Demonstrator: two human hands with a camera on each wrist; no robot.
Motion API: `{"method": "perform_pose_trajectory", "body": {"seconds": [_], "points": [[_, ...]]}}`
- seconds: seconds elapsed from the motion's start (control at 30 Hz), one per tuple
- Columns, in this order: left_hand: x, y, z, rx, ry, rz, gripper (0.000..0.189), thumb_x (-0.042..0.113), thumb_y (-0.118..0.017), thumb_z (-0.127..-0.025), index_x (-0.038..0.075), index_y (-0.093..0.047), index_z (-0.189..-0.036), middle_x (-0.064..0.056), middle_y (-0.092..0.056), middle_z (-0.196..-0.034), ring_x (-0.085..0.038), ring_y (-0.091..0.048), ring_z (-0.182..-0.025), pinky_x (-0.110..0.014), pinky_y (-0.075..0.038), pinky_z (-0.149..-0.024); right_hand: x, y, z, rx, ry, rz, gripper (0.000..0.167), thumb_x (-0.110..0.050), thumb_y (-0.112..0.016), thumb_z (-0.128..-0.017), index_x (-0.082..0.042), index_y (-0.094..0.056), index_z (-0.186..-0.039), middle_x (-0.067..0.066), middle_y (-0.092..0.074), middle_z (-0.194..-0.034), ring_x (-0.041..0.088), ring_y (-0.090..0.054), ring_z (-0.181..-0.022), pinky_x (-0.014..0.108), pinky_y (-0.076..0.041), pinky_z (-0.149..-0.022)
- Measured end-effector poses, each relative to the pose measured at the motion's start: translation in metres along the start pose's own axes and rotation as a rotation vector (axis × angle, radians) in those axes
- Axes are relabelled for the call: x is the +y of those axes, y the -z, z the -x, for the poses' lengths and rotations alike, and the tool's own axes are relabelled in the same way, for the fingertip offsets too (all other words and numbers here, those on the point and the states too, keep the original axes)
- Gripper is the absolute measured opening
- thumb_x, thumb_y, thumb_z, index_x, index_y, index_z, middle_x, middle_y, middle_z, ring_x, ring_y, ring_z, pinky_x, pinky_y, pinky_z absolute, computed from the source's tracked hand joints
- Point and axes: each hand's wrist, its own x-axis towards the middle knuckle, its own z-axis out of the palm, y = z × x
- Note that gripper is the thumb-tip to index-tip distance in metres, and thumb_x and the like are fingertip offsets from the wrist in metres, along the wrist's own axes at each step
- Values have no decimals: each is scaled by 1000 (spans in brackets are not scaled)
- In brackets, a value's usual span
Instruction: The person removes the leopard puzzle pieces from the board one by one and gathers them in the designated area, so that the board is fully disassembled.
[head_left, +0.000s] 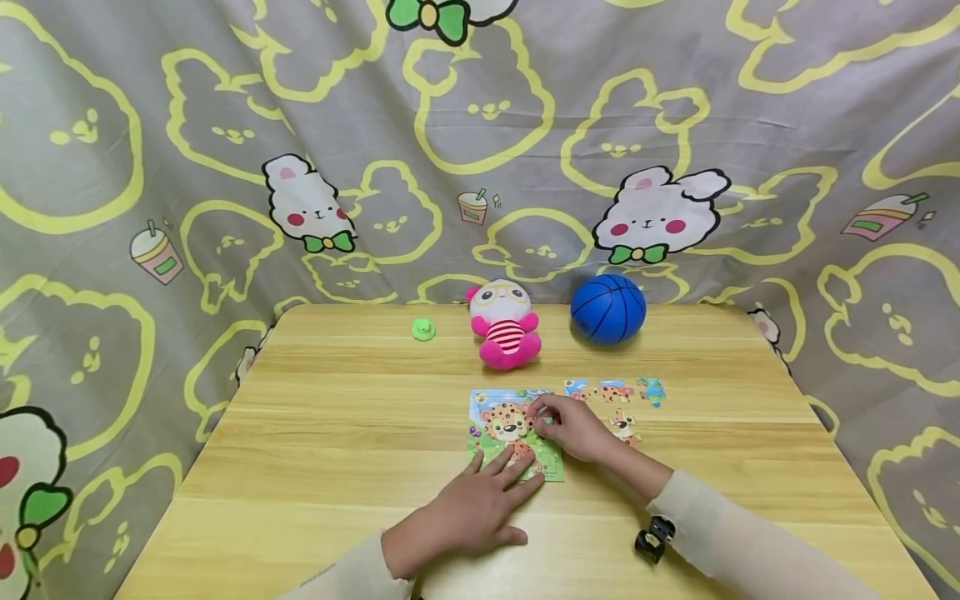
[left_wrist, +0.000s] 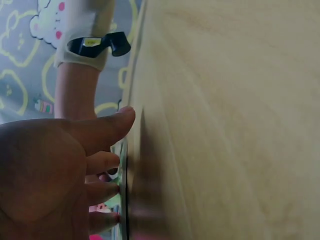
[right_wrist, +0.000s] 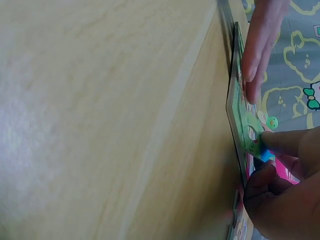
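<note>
A jigsaw puzzle board point(head_left: 483, 407) with a spotted cartoon leopard lies flat on the wooden table. My left hand point(head_left: 480, 504), fingers spread and straight, rests on its lower part; in the left wrist view the fingertips touch the board point(left_wrist: 124, 200). At the board's right side my right hand point(head_left: 573, 427) pinches a small green and blue puzzle piece point(right_wrist: 257, 146) between thumb and fingers, just over the surface. Fingers hide much of that piece. Loose pieces lie right of the board: a blue-green one point(head_left: 652, 390), a spotted one point(head_left: 613, 392) and one with a face point(head_left: 624, 425).
Behind the board sits a pink and white plush panda point(head_left: 506, 327). A blue basketball point(head_left: 608, 309) stands to its right, and a small green toy duck point(head_left: 423, 330) to its left. A grey patterned curtain point(head_left: 390, 108) surrounds the table's back and sides.
</note>
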Motion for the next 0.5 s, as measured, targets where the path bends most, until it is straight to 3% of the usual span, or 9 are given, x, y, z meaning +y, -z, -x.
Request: {"method": "perform_pose_trajectory", "body": {"seconds": [0.5], "points": [[0,3,-4,-54,10,13,78,67,-51,-98,32,-27,-165,1,-18,-173,-29,-20,-158,-60,-35,-116,1,1,0,6,-3,-10,11,-8,-67,-100,-14,-71,-108,-2,-68,-92,15,-60,-85,33,-49,-78]]}}
